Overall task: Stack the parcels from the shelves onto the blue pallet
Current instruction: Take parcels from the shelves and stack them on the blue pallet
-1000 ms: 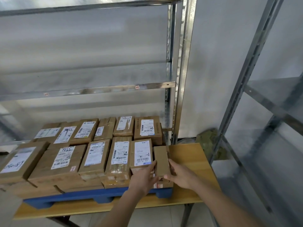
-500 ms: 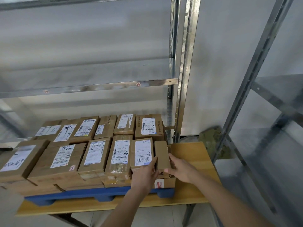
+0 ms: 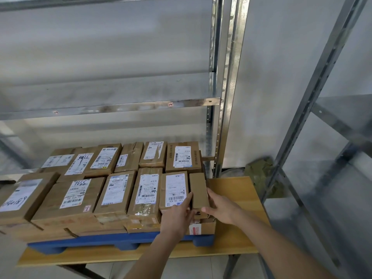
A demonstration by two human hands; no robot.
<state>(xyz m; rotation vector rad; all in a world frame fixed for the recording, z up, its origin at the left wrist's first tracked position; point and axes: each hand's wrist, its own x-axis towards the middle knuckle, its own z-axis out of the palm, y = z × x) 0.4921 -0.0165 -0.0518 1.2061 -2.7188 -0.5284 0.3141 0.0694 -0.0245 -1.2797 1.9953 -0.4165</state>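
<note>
Several brown cardboard parcels with white labels lie packed in rows on the blue pallet (image 3: 112, 241). At the stack's right front corner stands a narrow plain parcel (image 3: 198, 190), set on edge beside a labelled parcel (image 3: 174, 190). My left hand (image 3: 178, 216) holds the narrow parcel's left side, with the fingers between it and the labelled parcel. My right hand (image 3: 220, 207) grips its right side and front end. Both hands hold the same parcel, which rests on the lower layer.
The pallet sits on a wooden table (image 3: 235, 194). A metal shelf rack (image 3: 225, 97) with bare shelves stands behind it, and a second rack (image 3: 314, 117) rises on the right. A green bundle (image 3: 259, 172) lies on the floor between them.
The two hands have stayed on the narrow parcel, which has settled a little closer against the labelled parcel. The view has shifted slightly.
</note>
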